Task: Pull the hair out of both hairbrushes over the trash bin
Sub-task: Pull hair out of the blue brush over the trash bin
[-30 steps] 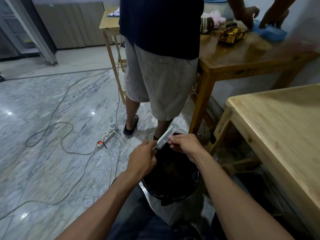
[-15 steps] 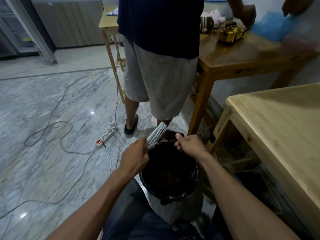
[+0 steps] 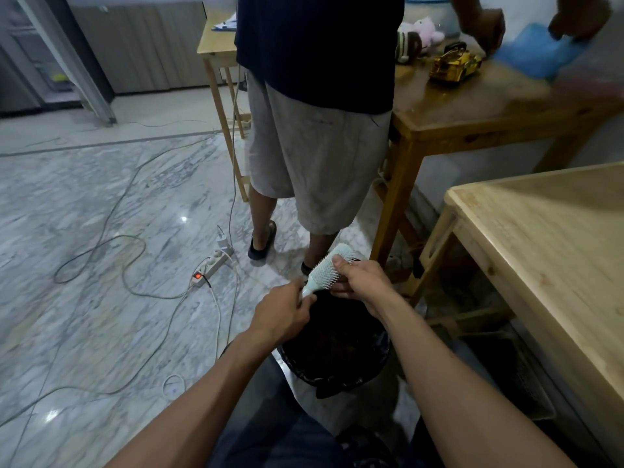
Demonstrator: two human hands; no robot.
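A pale mint hairbrush [image 3: 326,271] with white bristles is held above the far rim of a trash bin [image 3: 337,373] lined with a black bag. My left hand [image 3: 282,312] grips the brush's handle. My right hand [image 3: 363,284] rests on the bristle face, thumb and fingers pinched against the bristles. Whether any hair sits between the fingers is too small to tell. The brush head points up and to the right. Only one hairbrush is in view.
A person in grey shorts [image 3: 317,157] stands just beyond the bin, working at a brown table [image 3: 472,106] with a gold toy car [image 3: 454,65]. A light wooden table [image 3: 553,251] fills the right. Cables and a power strip [image 3: 211,266] lie on the marble floor at the left.
My right hand, apart from the brush half a second ago, has come back onto the bristles. The brush has shifted to the right over the bin.
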